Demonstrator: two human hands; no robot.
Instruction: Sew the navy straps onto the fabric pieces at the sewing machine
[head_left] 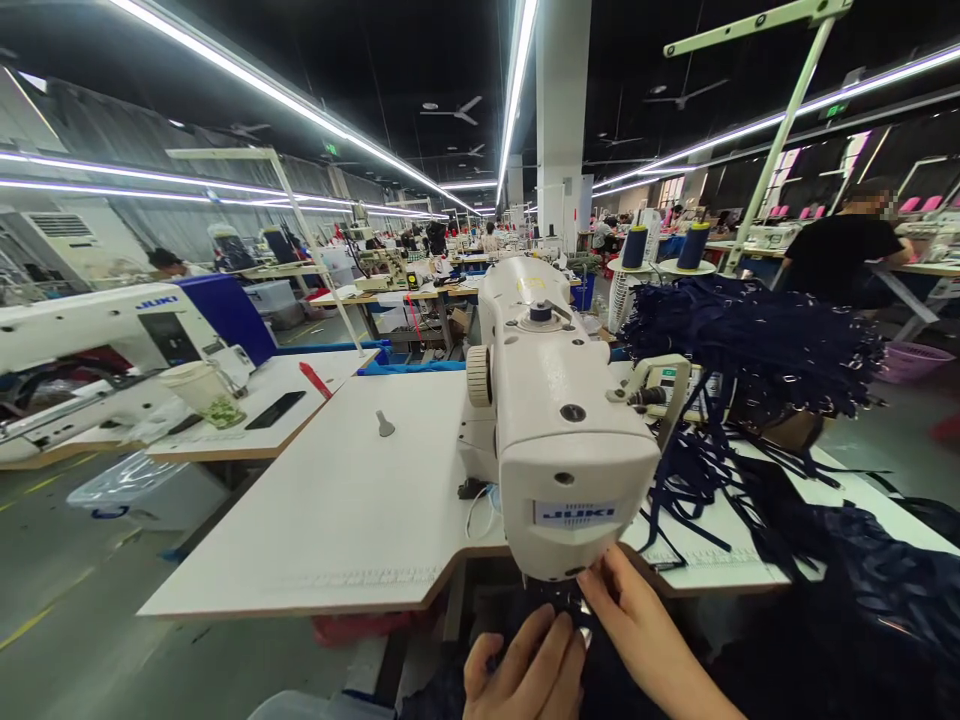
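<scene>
A white Juki sewing machine (pixel 559 420) stands on the white table (pixel 330 500), its head facing me. Under the head, my left hand (pixel 525 670) and my right hand (pixel 634 620) press on dark navy fabric (pixel 862 610) at the needle area. The right hand's fingers reach just below the machine's face plate; the left hand lies flat beside it. The needle is hidden by the machine head. A large heap of navy straps (pixel 750 340) sits to the right of the machine and trails down over the table.
A second Juki machine (pixel 97 350) stands on the left table with a plastic cup (pixel 202 390), a phone and a red tool. Navy thread cones (pixel 634 245) rise behind. A person in black (pixel 840 250) sits far right. Rows of workstations stretch back.
</scene>
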